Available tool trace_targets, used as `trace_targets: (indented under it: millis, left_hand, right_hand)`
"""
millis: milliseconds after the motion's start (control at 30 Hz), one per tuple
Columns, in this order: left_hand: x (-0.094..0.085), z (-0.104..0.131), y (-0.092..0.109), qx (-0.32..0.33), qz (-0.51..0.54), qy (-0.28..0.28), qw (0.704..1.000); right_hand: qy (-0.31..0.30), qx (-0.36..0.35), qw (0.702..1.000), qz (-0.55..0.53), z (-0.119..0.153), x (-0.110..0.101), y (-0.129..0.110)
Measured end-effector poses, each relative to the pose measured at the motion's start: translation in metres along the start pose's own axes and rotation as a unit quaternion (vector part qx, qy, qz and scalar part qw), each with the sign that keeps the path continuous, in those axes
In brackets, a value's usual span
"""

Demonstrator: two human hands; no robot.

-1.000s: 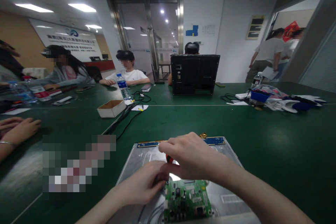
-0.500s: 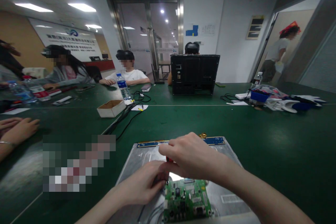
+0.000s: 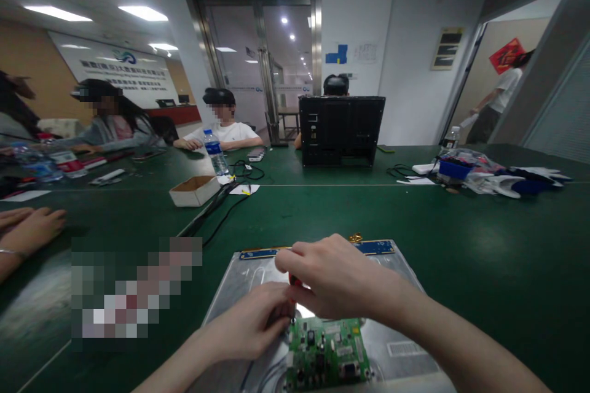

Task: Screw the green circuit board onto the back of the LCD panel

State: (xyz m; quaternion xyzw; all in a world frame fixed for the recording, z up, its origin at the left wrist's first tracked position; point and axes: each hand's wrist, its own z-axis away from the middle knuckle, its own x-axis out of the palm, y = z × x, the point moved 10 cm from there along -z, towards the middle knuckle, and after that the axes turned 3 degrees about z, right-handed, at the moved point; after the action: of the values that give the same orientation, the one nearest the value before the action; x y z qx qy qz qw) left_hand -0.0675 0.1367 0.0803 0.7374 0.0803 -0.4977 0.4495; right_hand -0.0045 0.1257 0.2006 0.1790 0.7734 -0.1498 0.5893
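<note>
A flat metal display panel [image 3: 401, 319] lies on the table with a green circuit board [image 3: 327, 350] on its near part. Along the panel's far edge runs a narrow blue circuit strip [image 3: 378, 248]. My right hand [image 3: 329, 279] is closed around the red handle of a screwdriver [image 3: 295, 279], held upright above the board's far left corner. Just below and to the left, my left hand [image 3: 258, 319] has its fingers drawn together by the tool's lower end and that corner. What those fingers pinch is hidden.
Ahead stand an open cardboard box [image 3: 194, 191], a water bottle [image 3: 216, 153], black cables [image 3: 225, 196] and a black monitor casing [image 3: 342, 130]. Gloves [image 3: 498, 183] and a blue box [image 3: 454, 167] lie at the right. Another person's hands [image 3: 34, 230] rest at the left.
My right hand has turned and shifted slightly left, showing more of the red handle. My left hand keeps its place. A person in the right doorway has moved.
</note>
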Motion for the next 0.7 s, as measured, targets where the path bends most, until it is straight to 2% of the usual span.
trace_targets:
  millis: [133, 267, 367, 567, 700]
  left_hand:
    - [0.000, 0.000, 0.000, 0.001, 0.001, -0.003, 1.000]
    - [0.003, 0.000, -0.005, -0.010, 0.001, -0.002, 1.000]
    - [0.005, 0.000, -0.007, -0.014, 0.014, -0.012, 1.000]
    - [0.001, 0.002, -0.003, -0.004, -0.026, -0.005, 1.000]
    - [0.001, 0.003, 0.000, 0.002, -0.005, -0.009, 1.000]
  right_hand:
    - [-0.017, 0.008, 1.000, 0.006, 0.000, 0.004, 0.004]
    - [-0.001, -0.020, 0.999, -0.029, 0.003, -0.002, -0.001]
    - [-0.012, -0.026, 0.999, -0.042, 0.004, -0.002, -0.003]
    - [-0.007, 0.032, 0.999, -0.012, -0.001, 0.000, 0.009]
    - [-0.015, 0.043, 0.999, -0.005, -0.002, 0.003, 0.011]
